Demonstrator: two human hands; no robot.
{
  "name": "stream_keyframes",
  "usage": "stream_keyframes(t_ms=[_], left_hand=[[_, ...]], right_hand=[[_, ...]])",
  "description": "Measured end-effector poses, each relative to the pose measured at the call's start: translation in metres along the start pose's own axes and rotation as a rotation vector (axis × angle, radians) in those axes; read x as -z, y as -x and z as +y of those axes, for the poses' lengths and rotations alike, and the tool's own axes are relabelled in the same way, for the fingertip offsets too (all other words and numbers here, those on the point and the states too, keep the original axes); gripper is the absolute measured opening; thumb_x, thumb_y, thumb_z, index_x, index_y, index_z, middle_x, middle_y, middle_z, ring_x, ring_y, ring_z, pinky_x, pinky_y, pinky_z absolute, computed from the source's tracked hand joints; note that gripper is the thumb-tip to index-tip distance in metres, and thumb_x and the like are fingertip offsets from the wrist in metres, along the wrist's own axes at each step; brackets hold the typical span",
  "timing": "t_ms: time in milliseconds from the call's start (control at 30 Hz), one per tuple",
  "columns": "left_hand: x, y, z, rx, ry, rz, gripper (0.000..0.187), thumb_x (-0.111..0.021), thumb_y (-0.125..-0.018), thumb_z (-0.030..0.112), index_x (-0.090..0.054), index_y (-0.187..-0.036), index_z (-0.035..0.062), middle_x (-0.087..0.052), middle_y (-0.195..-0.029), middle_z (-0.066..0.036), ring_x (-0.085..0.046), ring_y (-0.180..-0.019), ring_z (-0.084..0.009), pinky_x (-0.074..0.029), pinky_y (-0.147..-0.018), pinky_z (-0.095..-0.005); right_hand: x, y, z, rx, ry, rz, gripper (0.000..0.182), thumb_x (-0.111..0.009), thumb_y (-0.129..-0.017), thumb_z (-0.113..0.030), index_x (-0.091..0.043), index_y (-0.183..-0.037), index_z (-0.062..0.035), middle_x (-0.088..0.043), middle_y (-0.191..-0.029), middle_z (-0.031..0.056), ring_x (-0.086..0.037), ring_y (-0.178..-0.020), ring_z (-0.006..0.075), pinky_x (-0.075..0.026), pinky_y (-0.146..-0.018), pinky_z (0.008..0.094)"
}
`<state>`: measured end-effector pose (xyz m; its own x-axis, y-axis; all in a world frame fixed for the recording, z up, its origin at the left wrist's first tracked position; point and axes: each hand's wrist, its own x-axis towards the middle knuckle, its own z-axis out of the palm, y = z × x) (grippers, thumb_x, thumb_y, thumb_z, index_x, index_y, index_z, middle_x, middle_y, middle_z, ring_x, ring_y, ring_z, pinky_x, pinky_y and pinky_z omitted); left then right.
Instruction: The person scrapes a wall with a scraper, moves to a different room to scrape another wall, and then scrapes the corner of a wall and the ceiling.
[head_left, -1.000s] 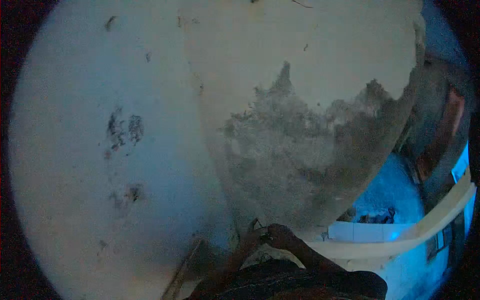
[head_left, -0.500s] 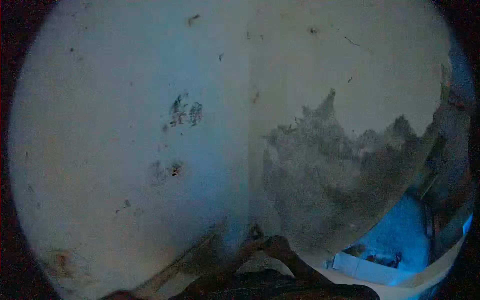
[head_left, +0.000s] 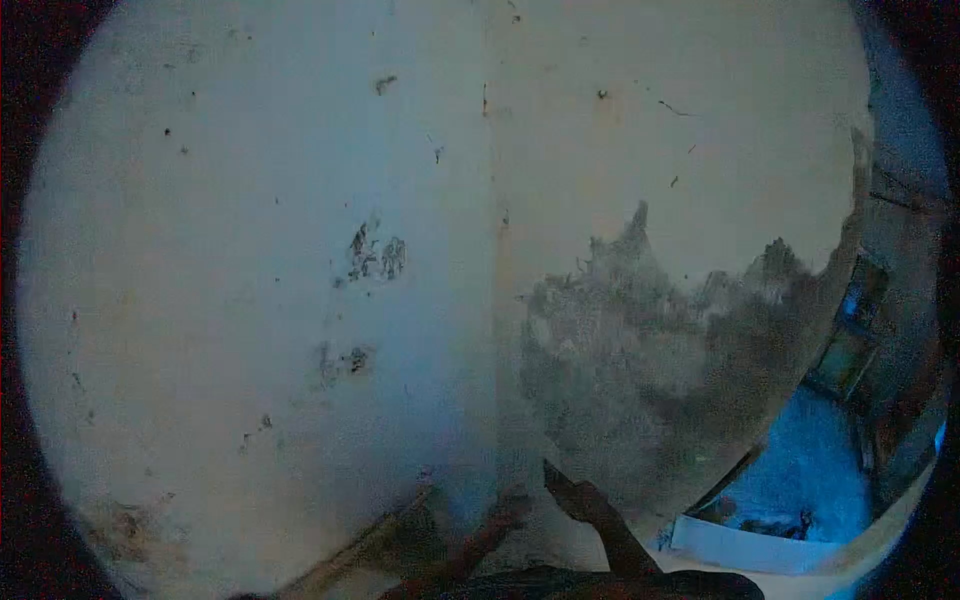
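My right hand (head_left: pixel 580 500) is closed around a small dark flat tool (head_left: pixel 551 474) whose tip points up toward the wall corner. Its exact kind is lost in the dim light. To its left, my left hand (head_left: pixel 510 508) is apart from the tool, dark and blurred, so its fingers cannot be made out. Both hands are low in the view, in front of my body. Beyond them stands a pale wall (head_left: pixel 620 150) with a large rough dark grey patch (head_left: pixel 640 340) on its right side.
Another pale wall face (head_left: pixel 250 330), marked with dark scuffs, meets the first at a vertical corner. A brownish slanted edge (head_left: pixel 365 540) runs at lower left. At lower right are a blue-lit area (head_left: pixel 810 460) and a white ledge (head_left: pixel 755 548).
My hands, together half a second ago, are now apart. The right hand with the dark tool has moved right, the left slightly lower. The view has shifted a little.
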<state>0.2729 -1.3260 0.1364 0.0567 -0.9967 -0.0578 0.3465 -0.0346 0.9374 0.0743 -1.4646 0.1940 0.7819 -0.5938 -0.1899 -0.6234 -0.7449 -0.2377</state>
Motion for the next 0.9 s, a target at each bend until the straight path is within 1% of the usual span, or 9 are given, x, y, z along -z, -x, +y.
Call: stream_keyframes(t_ms=[67, 167, 267, 433, 500, 533, 600, 767, 900], left_hand=[[-0.011, 0.021, 0.023, 0.109, 0.138, 0.002, 0.059, -0.058, -0.091, 0.024, -0.034, -0.142, 0.0062, -0.036, -0.145, -0.012, -0.046, -0.125, -0.034, -0.043, -0.1, -0.0506], [0.018, 0.008, 0.001, 0.21, -0.015, -0.042, 0.06, -0.06, -0.091, 0.027, -0.035, -0.141, 0.0061, -0.042, -0.141, -0.013, -0.049, -0.123, -0.0325, -0.044, -0.099, -0.0502], [0.045, 0.005, -0.032, 0.128, -0.049, -0.054, 0.056, -0.06, -0.091, 0.028, -0.039, -0.139, 0.0073, -0.048, -0.135, -0.013, -0.052, -0.119, -0.0313, -0.047, -0.094, -0.0488], [0.067, -0.008, -0.055, -0.032, -0.068, -0.02, 0.045, -0.06, -0.092, 0.026, -0.048, -0.131, 0.007, -0.058, -0.12, -0.013, -0.059, -0.107, -0.0295, -0.053, -0.083, -0.0446], [0.059, -0.019, -0.053, -0.852, -0.573, -0.19, 0.05, -0.066, -0.087, 0.027, -0.049, -0.129, 0.0057, -0.058, -0.117, -0.011, -0.06, -0.102, -0.028, -0.053, -0.079, -0.0415], [0.054, -0.01, -0.047, -0.85, -0.57, -0.187, 0.05, -0.066, -0.087, 0.027, -0.049, -0.129, 0.0057, -0.058, -0.117, -0.011, -0.06, -0.102, -0.028, -0.053, -0.079, -0.0415], [0.016, 0.033, 0.01, 0.044, 0.04, 0.069, 0.053, -0.066, -0.086, 0.028, -0.048, -0.13, 0.0046, -0.059, -0.116, -0.01, -0.06, -0.101, -0.027, -0.051, -0.08, -0.04], [0.018, 0.048, 0.025, 0.095, -0.405, 0.139, 0.048, -0.063, -0.089, 0.028, -0.05, -0.128, 0.0044, -0.058, -0.12, -0.011, -0.059, -0.103, -0.0271, -0.051, -0.084, -0.0401], [0.026, 0.059, 0.02, 0.027, -0.448, 0.191, 0.046, -0.063, -0.089, 0.03, -0.053, -0.126, 0.0051, -0.054, -0.126, -0.012, -0.058, -0.106, -0.0266, -0.051, -0.087, -0.0413]], right_hand=[[-0.028, 0.009, 0.037, 0.062, 0.034, -0.005, 0.039, -0.053, -0.091, -0.022, -0.052, -0.126, -0.0044, -0.063, -0.109, 0.0174, -0.064, -0.088, 0.0288, -0.051, -0.072, 0.0426], [-0.031, 0.024, 0.056, 0.45, 0.413, 0.69, 0.051, -0.05, -0.093, -0.018, -0.036, -0.141, -0.0055, -0.046, -0.139, 0.0184, -0.062, -0.098, 0.0297, -0.051, -0.075, 0.0416], [0.002, 0.044, 0.034, 0.148, -0.044, 0.436, 0.059, -0.041, -0.091, -0.014, -0.024, -0.147, -0.0094, -0.049, -0.135, 0.0188, -0.064, -0.081, 0.0347, -0.052, -0.066, 0.0458], [0.061, 0.055, -0.021, -0.006, -0.166, 0.106, 0.054, -0.03, -0.097, -0.012, -0.02, -0.149, -0.0103, -0.037, -0.147, 0.0169, -0.059, -0.107, 0.0321, -0.05, -0.085, 0.0427], [0.036, 0.035, -0.015, 0.252, 0.01, 0.468, 0.051, -0.035, -0.098, -0.018, -0.026, -0.148, -0.0097, -0.035, -0.148, 0.0158, -0.059, -0.107, 0.0313, -0.049, -0.082, 0.0415], [0.023, 0.03, -0.009, 0.39, 0.089, 0.638, 0.05, -0.038, -0.099, -0.021, -0.029, -0.147, -0.0093, -0.035, -0.148, 0.0152, -0.059, -0.108, 0.0309, -0.049, -0.081, 0.0409], [0.017, 0.028, -0.011, 0.425, -0.045, 0.587, 0.049, -0.04, -0.099, -0.024, -0.033, -0.145, -0.0095, -0.036, -0.147, 0.0173, -0.06, -0.106, 0.031, -0.049, -0.079, 0.0419], [0.036, 0.032, -0.036, 0.449, -0.542, 0.467, 0.043, -0.047, -0.095, -0.027, -0.048, -0.134, -0.0088, -0.05, -0.131, 0.0241, -0.063, -0.092, 0.0317, -0.049, -0.075, 0.0435], [0.074, 0.048, -0.056, 0.083, -0.315, 0.077, 0.038, -0.057, -0.089, -0.03, -0.058, -0.117, -0.0051, -0.063, -0.11, 0.0203, -0.063, -0.088, 0.0293, -0.049, -0.074, 0.0419]])
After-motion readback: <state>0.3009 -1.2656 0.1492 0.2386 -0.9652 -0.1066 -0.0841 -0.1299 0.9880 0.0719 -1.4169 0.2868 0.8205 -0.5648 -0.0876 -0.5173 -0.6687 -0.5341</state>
